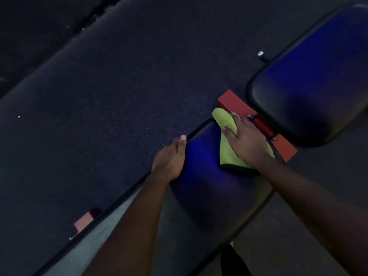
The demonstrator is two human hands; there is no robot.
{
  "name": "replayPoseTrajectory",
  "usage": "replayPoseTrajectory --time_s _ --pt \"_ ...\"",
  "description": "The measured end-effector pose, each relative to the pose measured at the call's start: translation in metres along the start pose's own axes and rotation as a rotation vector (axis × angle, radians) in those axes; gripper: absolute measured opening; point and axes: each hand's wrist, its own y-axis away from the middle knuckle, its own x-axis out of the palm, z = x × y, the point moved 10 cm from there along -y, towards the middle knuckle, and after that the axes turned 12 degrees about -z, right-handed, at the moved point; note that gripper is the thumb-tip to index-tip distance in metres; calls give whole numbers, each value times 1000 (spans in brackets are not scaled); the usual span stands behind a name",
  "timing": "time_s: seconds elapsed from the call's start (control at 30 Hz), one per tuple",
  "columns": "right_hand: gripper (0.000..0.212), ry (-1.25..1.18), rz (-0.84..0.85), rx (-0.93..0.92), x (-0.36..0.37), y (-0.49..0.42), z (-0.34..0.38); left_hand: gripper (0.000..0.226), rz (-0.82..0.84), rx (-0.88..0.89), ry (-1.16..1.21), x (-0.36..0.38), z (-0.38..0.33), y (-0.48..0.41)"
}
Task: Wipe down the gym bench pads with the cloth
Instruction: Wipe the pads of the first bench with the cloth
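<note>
Cloth [227,154] beneath right grip [247,140], fingers flat, pressing for wiping contact at pad [199,172] end; left grip [169,158] clamps pad edge, probably steadying it.

Place: a gym.
Floor: dark rubber flooring [119,86] flecked with pale specks.
Equipment: a weight bench with two dark, glossy cushions, the near pad [209,186] and the far pad [318,76], set end to end.
Frame: red steel frame [231,101] showing between the pads.
</note>
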Motion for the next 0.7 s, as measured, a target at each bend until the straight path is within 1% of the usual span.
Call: replayPoseTrajectory --time_s 0.1,0.17,0.2,0.27,0.33,0.37,0.4,0.43,0.5,0.53,0.57,0.6,0.7 --pt "47 81 119 -46 22 -40 33 72 48 -57 64 -2 11 2" --pt "49 172 266 -114 41 -54 57 74 12 -115 63 -11 27 6" --pt "52 238 347 -182 51 -57 74 74 -21 -163 48 -17 41 11" --pt "57 342 448 -351 66 -48 103 73 -62 -242 -9 -25 73 21" --pt "55 316 490 -508 69 -31 123 69 -107 -285 -46 -29 99 34" --pt "53 285 499 -543 66 -26 125 66 -126 -293 -57 -31 108 39" --pt "53 271 515 -539 61 -27 120 63 -145 -300 -56 -33 113 43" --pt "56 260 528 -466 57 -36 105 63 -152 -304 -64 -34 115 45" --pt "73 263 566 -201 54 -57 70 65 -178 -313 -71 -39 118 47" --pt "82 272 572 -97 55 -62 59 65 -189 -306 -81 -40 118 48" --pt "86 295 567 -62 58 -65 57 64 -197 -296 -96 -41 119 48" --pt "85 339 561 -79 63 -64 63 62 -208 -290 -106 -42 123 48" --pt "72 518 499 -252 73 -53 98 56 -239 -318 -117 -42 145 49"
